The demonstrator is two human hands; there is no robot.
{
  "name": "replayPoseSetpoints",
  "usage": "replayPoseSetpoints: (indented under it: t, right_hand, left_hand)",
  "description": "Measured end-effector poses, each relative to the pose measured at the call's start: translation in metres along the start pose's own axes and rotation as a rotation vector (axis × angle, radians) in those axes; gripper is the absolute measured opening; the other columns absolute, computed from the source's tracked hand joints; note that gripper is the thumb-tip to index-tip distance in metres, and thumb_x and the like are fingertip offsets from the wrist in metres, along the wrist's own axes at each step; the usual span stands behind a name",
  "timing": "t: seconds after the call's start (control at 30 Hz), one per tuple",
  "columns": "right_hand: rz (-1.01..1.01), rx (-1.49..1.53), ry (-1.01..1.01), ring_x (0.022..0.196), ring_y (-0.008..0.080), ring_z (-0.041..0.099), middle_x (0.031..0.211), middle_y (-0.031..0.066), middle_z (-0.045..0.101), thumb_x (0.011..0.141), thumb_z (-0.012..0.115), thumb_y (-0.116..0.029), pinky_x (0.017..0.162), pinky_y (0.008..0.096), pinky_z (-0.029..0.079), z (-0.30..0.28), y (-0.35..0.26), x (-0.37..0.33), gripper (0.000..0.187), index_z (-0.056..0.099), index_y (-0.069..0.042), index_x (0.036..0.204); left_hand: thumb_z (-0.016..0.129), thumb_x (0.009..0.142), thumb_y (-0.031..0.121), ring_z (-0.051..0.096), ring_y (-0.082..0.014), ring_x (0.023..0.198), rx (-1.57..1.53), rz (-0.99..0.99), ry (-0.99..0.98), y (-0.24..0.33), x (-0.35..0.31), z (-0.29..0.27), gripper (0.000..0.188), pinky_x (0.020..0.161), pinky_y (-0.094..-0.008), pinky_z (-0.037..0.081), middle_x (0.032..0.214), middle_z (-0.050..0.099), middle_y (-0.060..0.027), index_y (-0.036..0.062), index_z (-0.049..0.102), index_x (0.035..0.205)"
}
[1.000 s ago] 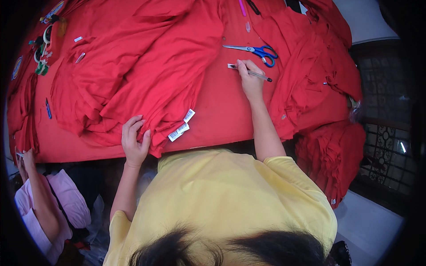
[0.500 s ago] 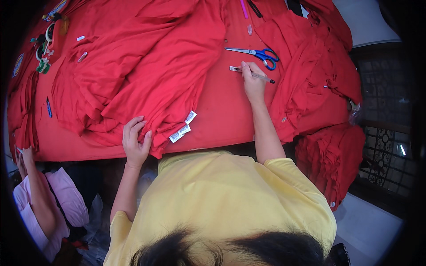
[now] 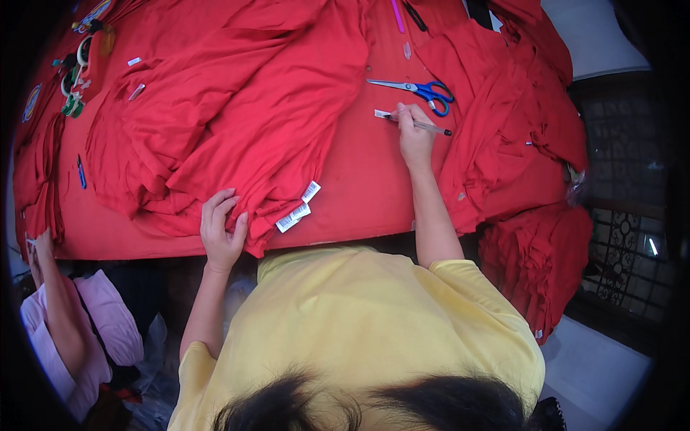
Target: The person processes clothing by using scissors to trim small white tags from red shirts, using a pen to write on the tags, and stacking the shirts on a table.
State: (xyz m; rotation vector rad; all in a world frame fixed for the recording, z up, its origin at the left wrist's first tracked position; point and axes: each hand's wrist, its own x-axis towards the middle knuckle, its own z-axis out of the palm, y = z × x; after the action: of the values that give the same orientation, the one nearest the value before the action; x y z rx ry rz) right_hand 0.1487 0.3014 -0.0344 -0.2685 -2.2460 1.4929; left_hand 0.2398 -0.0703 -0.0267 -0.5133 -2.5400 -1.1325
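Observation:
My right hand (image 3: 415, 136) grips a pen (image 3: 435, 129) with a clear barrel and dark end. Its tip is at a small white label (image 3: 379, 113) on the red tabletop (image 3: 359, 172). Just beyond that hand lie scissors (image 3: 431, 91) with blue handles, blades pointing left. My left hand (image 3: 224, 230) rests open on the near edge of a spread red garment (image 3: 237, 108), thumb apart from the fingers. Beside it, white printed tags (image 3: 293, 217) stick out from the garment's edge.
More red garments (image 3: 496, 108) are heaped at the right, with a hanging bundle (image 3: 535, 266) below. Tape rolls (image 3: 75, 75) sit at the far left, near a blue pen-like tool (image 3: 81, 172). A pink pen (image 3: 397, 16) lies at the back. Another person's arm (image 3: 61, 316) shows at left.
My right hand has shifted very slightly right and nearer with the pen, uncovering more of the small label. My left hand stays on the garment.

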Motion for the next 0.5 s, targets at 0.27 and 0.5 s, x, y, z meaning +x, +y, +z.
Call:
replayPoseSetpoints:
  t: [0.27, 0.5]
  right_hand:
    - [-0.046, -0.033, 0.029, 0.06, 0.0128, 0.055, 0.063, 0.0098, 0.059, 0.091, 0.058, -0.013, 0.058, 0.0286, 0.044, 0.0014, 0.0039, 0.0005, 0.022, 0.061, 0.004, 0.076]
    - [-0.074, -0.043, 0.077, 0.059, 0.0135, 0.054, 0.063, 0.0101, 0.059, 0.091, 0.056, -0.012, 0.058, 0.0294, 0.044, 0.0046, 0.0018, 0.0005, 0.023, 0.059, 0.004, 0.074]
  left_hand:
    - [0.067, 0.077, 0.007, 0.057, -0.0325, 0.1, -0.003, -0.004, 0.0, -0.0001, -0.0005, -0.0002, 0.027, 0.086, -0.0382, 0.046, 0.112, 0.059, -0.0162, 0.0, 0.061, 0.102]
    - [0.067, 0.077, 0.007, 0.057, -0.0326, 0.1, 0.001, -0.002, -0.005, 0.0005, 0.0002, -0.0009, 0.027, 0.086, -0.0383, 0.046, 0.112, 0.059, -0.016, 0.0, 0.06, 0.102]
